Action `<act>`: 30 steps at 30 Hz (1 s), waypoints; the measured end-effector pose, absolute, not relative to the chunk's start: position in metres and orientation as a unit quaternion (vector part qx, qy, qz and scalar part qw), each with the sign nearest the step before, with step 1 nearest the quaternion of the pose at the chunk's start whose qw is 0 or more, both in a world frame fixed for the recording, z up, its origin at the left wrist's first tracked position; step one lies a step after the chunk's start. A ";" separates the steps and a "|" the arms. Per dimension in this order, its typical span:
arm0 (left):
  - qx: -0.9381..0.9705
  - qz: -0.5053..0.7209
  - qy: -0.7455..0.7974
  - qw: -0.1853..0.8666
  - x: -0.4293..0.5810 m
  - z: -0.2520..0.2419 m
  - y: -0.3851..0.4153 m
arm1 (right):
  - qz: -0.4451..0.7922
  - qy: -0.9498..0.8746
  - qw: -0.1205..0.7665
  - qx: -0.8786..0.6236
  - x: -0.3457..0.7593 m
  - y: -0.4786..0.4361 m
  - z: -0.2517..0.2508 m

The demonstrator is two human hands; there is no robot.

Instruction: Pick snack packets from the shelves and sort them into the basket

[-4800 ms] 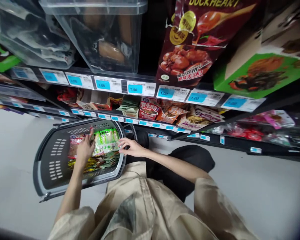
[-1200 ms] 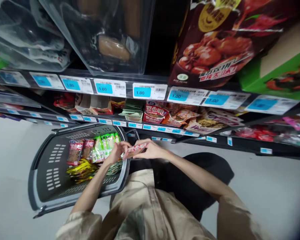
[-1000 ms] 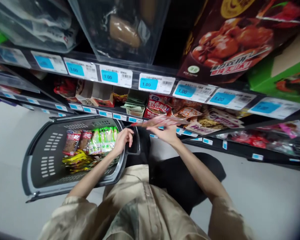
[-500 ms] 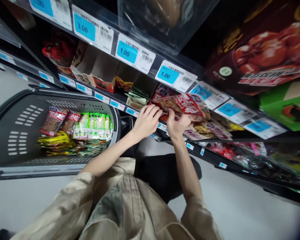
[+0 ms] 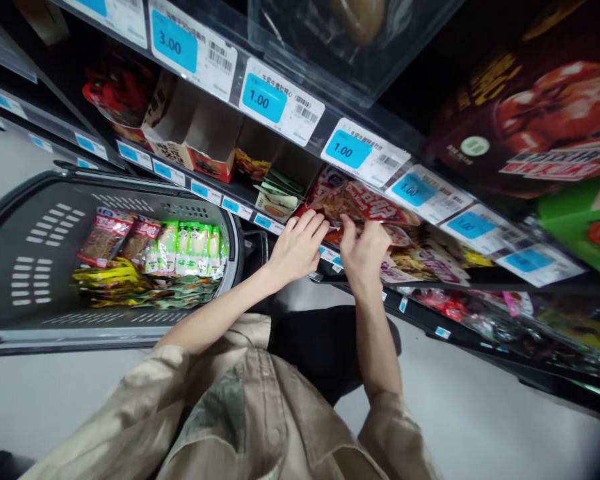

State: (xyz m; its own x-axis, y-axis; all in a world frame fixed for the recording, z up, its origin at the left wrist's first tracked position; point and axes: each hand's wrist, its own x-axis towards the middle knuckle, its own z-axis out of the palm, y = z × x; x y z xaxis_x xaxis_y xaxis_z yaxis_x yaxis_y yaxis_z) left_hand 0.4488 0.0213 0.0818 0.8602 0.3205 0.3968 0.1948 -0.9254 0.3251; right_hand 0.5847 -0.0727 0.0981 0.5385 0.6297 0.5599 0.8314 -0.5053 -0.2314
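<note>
Over at nine o'clock, the grey basket (image 5: 50, 327) sits loaded, and there's a crowd inside: two red-topped brown packets (image 5: 105, 239) at ten o'clock of the pile, yellow packets (image 5: 113, 283) at eight, green-and-white packets (image 5: 187, 250) at two, dull green packets (image 5: 180, 293) at four. Moving right, open cartons (image 5: 213, 143) line up at eleven o'clock from the left hand (image 5: 294, 248). And here it is, dead centre, that left hand! Its fingers stretch side by side over the lower shelf (image 5: 245, 193); whether the tips pinch anything, we cannot tell. On to two o'clock from it, the red packet (image 5: 377, 205) lies slanted at the shelf front, below the big price tags (image 5: 365, 150). Right under it, at the packet's six o'clock, comes the right hand (image 5: 367, 257), thumb and curled fingers pinching its lower edge! Purple-and-white packets (image 5: 443, 263) spread at that hand's three o'clock; out at two, well apart, looms a maroon box (image 5: 545, 120), a green box (image 5: 585, 217) just beneath.
</note>
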 end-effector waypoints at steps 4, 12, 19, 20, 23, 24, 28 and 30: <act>0.956 0.230 0.127 0.129 0.450 0.081 0.022 | -0.174 -0.448 0.190 -0.856 0.581 -0.067 0.110; 0.944 0.282 0.132 0.110 0.450 0.075 0.027 | -0.085 -0.433 0.185 -0.878 0.583 -0.061 0.135; 0.943 0.274 0.136 0.128 0.447 0.080 0.029 | -0.052 -0.442 0.162 -0.880 0.579 -0.054 0.134; 0.942 0.275 0.138 0.130 0.447 0.079 0.028 | -0.048 -0.437 0.157 -0.884 0.579 -0.053 0.133; 0.938 0.287 0.144 0.131 0.447 0.077 0.027 | -0.043 -0.425 0.149 -0.892 0.581 -0.054 0.131; 0.936 0.294 0.145 0.129 0.447 0.075 0.027 | -0.042 -0.426 0.151 -0.891 0.582 -0.056 0.130; 0.927 0.324 0.146 0.124 0.447 0.072 0.027 | -0.039 -0.442 0.178 -0.878 0.582 -0.063 0.130; 0.924 0.335 0.135 0.127 0.447 0.074 0.027 | -0.033 -0.435 0.171 -0.883 0.580 -0.064 0.131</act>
